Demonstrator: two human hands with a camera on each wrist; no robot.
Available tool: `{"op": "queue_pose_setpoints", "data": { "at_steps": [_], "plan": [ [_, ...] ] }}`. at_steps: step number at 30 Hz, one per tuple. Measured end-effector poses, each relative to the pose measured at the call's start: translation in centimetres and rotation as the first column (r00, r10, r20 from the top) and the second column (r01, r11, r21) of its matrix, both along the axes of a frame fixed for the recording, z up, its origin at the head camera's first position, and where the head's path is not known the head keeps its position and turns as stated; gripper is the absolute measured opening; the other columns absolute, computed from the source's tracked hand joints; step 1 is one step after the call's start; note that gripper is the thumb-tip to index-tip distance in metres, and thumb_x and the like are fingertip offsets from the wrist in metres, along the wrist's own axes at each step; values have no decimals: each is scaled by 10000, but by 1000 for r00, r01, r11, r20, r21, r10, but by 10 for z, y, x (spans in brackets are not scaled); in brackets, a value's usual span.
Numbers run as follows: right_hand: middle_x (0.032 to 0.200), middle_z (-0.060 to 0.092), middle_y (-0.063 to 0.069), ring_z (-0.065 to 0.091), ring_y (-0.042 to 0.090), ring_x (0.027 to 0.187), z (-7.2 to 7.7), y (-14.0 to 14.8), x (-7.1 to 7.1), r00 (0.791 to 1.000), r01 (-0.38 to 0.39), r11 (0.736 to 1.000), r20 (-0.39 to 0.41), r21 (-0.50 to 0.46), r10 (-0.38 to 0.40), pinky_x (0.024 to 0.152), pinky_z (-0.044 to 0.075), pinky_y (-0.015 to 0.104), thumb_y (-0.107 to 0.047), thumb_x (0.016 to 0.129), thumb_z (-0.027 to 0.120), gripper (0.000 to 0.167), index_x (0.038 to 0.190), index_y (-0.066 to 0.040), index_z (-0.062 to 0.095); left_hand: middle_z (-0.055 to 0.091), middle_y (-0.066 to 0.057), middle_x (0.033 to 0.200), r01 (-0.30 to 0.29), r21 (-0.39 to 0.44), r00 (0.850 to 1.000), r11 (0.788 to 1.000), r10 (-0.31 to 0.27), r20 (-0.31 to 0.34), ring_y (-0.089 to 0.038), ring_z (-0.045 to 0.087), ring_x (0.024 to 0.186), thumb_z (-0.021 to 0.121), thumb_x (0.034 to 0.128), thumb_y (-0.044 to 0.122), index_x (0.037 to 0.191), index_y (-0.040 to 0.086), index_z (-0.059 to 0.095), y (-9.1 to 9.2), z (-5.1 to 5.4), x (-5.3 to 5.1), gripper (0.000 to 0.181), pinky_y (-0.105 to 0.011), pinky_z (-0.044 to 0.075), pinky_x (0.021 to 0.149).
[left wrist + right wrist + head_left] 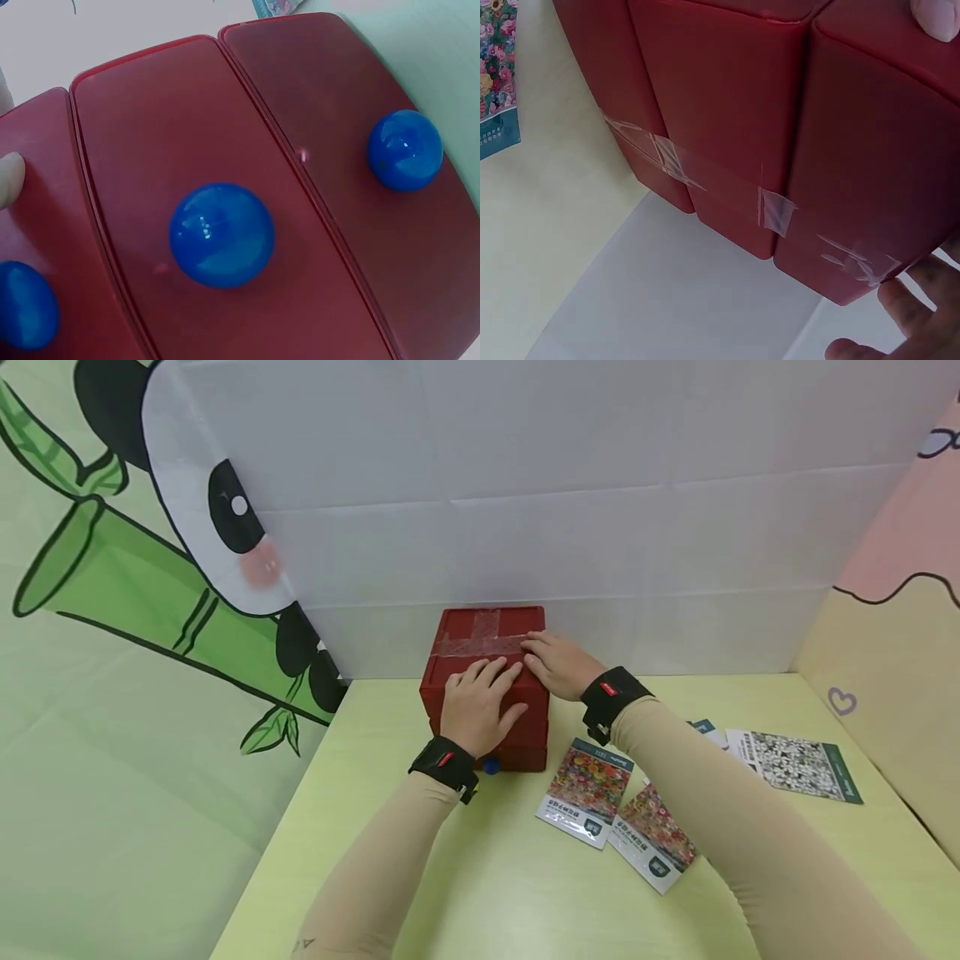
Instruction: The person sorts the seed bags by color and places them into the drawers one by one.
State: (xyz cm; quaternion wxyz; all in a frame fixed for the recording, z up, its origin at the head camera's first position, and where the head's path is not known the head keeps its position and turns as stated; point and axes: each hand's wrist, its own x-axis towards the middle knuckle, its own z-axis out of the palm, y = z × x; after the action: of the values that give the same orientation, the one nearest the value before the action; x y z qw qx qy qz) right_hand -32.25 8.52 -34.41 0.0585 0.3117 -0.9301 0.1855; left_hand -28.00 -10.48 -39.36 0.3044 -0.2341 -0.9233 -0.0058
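A red box of stacked drawers with blue round knobs (223, 235) stands against the back wall; clear tape crosses its top (480, 647) and its side (727, 187). My left hand (477, 708) lies on the near part of the top, fingers spread and fairly straight. On the top's right edge rests my right hand (558, 664), its fingers extended over the tape. In the left wrist view one fingertip (10, 178) touches the red surface. The right wrist view has fingers (911, 304) at the box's taped edge.
Right of the box lie flower-picture packets, one (588, 789) close to it, another (656, 835) partly beneath my right forearm, and a white-flower one (797, 764) farther right. The pale table (480, 877) meets a printed cloth wall (555, 543) behind the box.
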Motion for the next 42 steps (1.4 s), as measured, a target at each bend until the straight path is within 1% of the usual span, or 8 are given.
{"op": "queue_pose_setpoints", "data": {
  "at_steps": [4, 10, 14, 18, 22, 27, 33, 42],
  "plan": [
    [1472, 377, 227, 316, 364, 1379, 1, -5, -2, 999, 39, 999, -2, 28, -39, 1143, 225, 478, -208, 1044, 394, 447, 1414, 38, 430, 522, -28, 1393, 8, 6, 1000, 1000, -8, -13, -251, 441, 1282, 599, 879, 561, 1404, 248, 521, 0, -2, 0, 617, -448, 414, 943],
    [1525, 294, 205, 272, 352, 1405, 6, -13, -4, 989, 105, 993, 99, 52, -110, 1148, 215, 471, -249, 1047, 388, 490, 1469, -2, 357, 521, -28, 1393, 24, 10, 999, 1000, -24, -21, -256, 441, 1281, 603, 882, 550, 1399, 239, 528, -3, -3, 1, 609, -453, 412, 939],
    [1548, 241, 176, 259, 333, 1413, 2, -17, -3, 978, 135, 991, 161, 3, -134, 1145, 229, 458, -269, 1052, 367, 495, 1480, -22, 332, 513, -45, 1397, 38, 5, 999, 999, -38, -6, -264, 440, 1281, 611, 880, 539, 1399, 222, 526, -7, -3, 3, 614, -464, 404, 960],
    [1566, 187, 143, 244, 316, 1421, -4, -17, -1, 967, 144, 988, 219, -50, -130, 1142, 241, 447, -288, 1058, 338, 493, 1486, -46, 310, 502, -92, 1392, 102, 66, 995, 993, -103, 6, -280, 426, 1293, 654, 873, 468, 1384, 172, 530, -13, -2, 10, 603, -483, 370, 1024],
    [1582, 130, 130, 185, 295, 1444, -6, -16, 2, 960, 135, 988, 257, -69, -113, 1152, 218, 435, -294, 1062, 316, 494, 1491, -50, 283, 525, -128, 1311, 156, 241, 988, 958, -145, -61, -302, 443, 1253, 696, 857, 357, 1314, 121, 577, -20, -4, 24, 528, -485, 355, 1051],
    [1592, 80, 135, 137, 289, 1457, -5, -13, 5, 960, 124, 990, 262, -63, -103, 1161, 190, 421, -295, 1066, 301, 495, 1490, -42, 263, 581, -126, 1015, 118, 438, 987, 891, -59, -147, -278, 538, 938, 713, 840, 271, 1143, 44, 619, -27, -15, 43, 390, -412, 491, 789],
    [1601, 60, 125, 133, 292, 1459, -4, -11, 6, 959, 132, 989, 261, -60, -112, 1162, 188, 424, -293, 1066, 301, 494, 1494, -50, 261, 613, -74, 821, 3, 551, 1000, 834, 4, -10, -181, 561, 665, 701, 871, 333, 1052, 33, 587, -33, -28, 50, 368, -317, 495, 524],
    [1597, 105, 120, 183, 283, 1448, -6, -17, 6, 962, 154, 986, 237, -57, -136, 1154, 216, 412, -293, 1058, 314, 486, 1480, -54, 295, 628, -40, 689, -107, 597, 992, 795, 47, 116, -163, 564, 593, 658, 872, 488, 848, 68, 644, -32, -35, 48, 421, -308, 474, 496]
  ]
}}
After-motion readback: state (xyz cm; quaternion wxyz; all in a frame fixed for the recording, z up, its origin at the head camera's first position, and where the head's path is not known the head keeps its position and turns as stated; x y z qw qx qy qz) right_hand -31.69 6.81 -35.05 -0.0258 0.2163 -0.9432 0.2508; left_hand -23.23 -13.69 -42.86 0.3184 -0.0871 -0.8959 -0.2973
